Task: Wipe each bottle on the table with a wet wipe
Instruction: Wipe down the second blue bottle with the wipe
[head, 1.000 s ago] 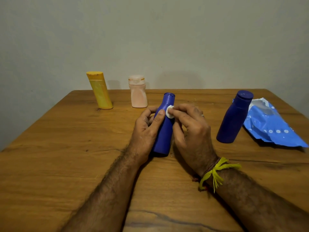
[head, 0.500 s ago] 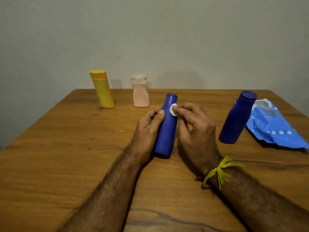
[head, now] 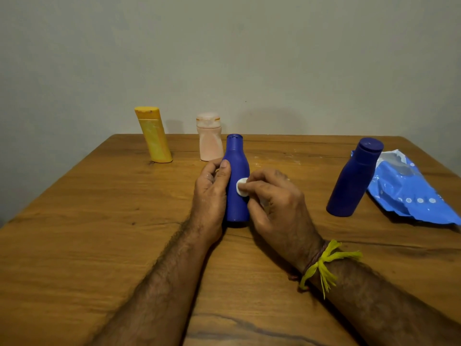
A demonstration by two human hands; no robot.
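Blue bottle (head: 237,186) stood gripped by left hand (head: 212,193); right hand (head: 274,198) pinched wet wipe (head: 242,187) against it, wiping underway. Three bottles seemingly remained.

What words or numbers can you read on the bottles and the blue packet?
None can be read.
Held blue bottle: plain.
Other blue bottle: plain.
Yellow bottle: label worn blank.
Pink bottle: faded, nothing legible.
Blue packet: white dots only; any print too blurred.

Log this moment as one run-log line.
step: wiping | left hand: holds blue bottle upright | right hand: presses wet wipe on bottle's body | table
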